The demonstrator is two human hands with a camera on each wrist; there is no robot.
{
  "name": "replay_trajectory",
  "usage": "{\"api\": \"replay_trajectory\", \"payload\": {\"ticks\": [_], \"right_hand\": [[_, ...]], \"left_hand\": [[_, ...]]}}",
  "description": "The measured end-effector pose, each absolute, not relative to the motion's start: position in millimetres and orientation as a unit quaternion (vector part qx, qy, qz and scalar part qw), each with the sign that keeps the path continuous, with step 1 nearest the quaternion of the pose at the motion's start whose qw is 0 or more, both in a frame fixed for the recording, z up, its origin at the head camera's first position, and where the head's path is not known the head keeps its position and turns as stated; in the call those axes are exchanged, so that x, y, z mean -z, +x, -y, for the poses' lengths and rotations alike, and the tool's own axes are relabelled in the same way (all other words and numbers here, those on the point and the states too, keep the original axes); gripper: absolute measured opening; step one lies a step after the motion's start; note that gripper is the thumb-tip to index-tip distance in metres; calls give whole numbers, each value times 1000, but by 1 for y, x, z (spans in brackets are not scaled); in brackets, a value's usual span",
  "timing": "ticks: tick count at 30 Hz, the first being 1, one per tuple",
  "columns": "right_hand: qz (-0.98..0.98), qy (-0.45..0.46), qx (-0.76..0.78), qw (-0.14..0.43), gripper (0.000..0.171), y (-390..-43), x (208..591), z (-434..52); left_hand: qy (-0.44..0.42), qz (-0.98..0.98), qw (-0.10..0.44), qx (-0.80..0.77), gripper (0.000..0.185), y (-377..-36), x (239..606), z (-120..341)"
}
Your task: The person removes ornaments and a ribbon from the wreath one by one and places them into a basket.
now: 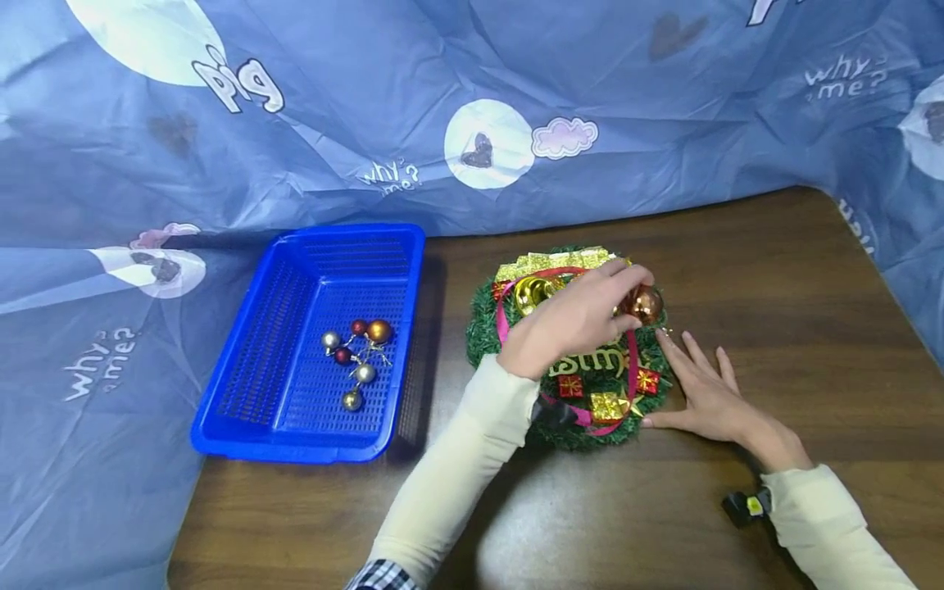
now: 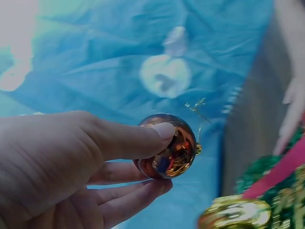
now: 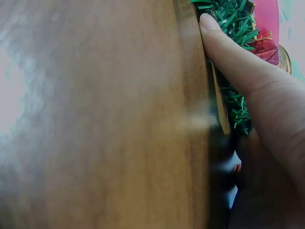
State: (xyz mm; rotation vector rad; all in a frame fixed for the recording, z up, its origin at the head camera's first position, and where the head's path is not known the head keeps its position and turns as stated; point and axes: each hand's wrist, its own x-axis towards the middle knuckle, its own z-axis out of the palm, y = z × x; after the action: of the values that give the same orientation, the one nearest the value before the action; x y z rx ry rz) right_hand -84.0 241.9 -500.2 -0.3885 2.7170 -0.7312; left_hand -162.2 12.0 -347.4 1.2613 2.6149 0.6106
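Note:
A shiny copper Christmas ball (image 1: 646,305) is pinched between the thumb and fingers of my left hand (image 1: 578,315), over the upper right part of a green tinsel wreath (image 1: 483,326). In the left wrist view the ball (image 2: 183,150) shows a gold cap with a thin gold cord. Across the wreath lie a pink ribbon (image 1: 633,360), small red gift boxes (image 1: 570,385), gold lettering and a gold bell (image 1: 529,295); my left hand and arm hide part of it. My right hand (image 1: 708,393) lies with fingers spread on the table, its thumb by the wreath's right edge.
To the left stands a blue plastic basket (image 1: 310,453) with several small red, silver, gold and orange balls (image 1: 365,373) inside. Brown wooden table (image 1: 782,279) surrounds the wreath. A blue printed cloth (image 1: 332,106) hangs along the back and left.

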Motion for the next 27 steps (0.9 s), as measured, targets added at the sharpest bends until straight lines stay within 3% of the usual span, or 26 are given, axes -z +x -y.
{"api": "replay_trajectory", "payload": {"ticks": [12,27], "right_hand": [[-942,-150,265,138,120,-83,502,-239],[-940,-158,273,130,119,-82,505,-239]], "left_hand": [[318,-907,11,-274,45,-157,302,94],[146,-941,-17,-306,40,-180,318,220]]}}
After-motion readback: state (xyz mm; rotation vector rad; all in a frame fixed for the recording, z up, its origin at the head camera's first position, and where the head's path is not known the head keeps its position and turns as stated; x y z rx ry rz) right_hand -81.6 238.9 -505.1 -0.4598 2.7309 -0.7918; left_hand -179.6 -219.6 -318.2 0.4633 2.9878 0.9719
